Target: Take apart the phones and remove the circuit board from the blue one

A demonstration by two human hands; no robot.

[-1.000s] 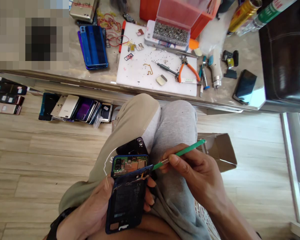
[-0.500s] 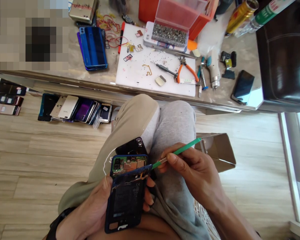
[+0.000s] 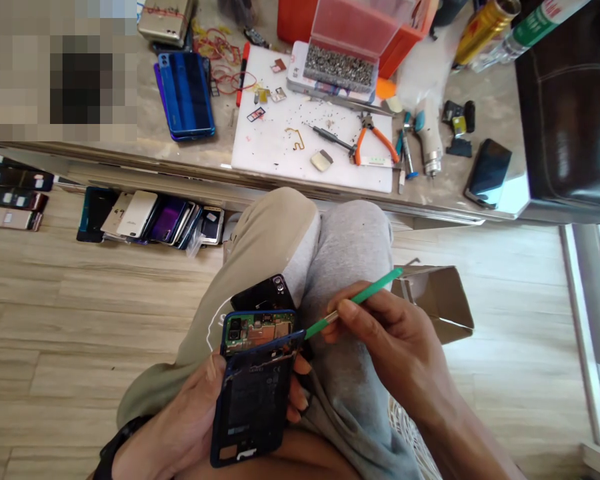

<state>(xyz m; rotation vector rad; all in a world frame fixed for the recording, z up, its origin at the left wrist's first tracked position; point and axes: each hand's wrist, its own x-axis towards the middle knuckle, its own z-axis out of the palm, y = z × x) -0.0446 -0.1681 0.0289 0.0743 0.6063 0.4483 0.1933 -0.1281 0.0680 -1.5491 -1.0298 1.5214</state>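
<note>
My left hand [image 3: 200,393] is closed around an opened phone [image 3: 253,407] above my lap, its thumb on the left edge and fingertips on the right. The phone's green circuit board [image 3: 260,330] shows at the top, with the dark battery below. My right hand [image 3: 380,327] pinches a green pry tool [image 3: 375,287] with a metal middle. The tool's lower tip meets the phone's right edge, beside the board. A black phone back cover [image 3: 260,293] with a camera opening lies on my thigh, just beyond the phone.
On the table, a white mat [image 3: 270,153] bears orange-handled cutters [image 3: 375,143], a screwdriver [image 3: 330,137] and a box of screws [image 3: 337,70]. Blue phones [image 3: 186,93] lie to its left, a black phone [image 3: 489,173] to its right. A cardboard box [image 3: 440,300] stands right of my knees; stacked phones [image 3: 140,213] sit on the floor.
The pry tool's upper end has tipped up slightly with my right hand. A strip at the phone's right edge looks slightly raised or shifted. My left hand holds nearly still.
</note>
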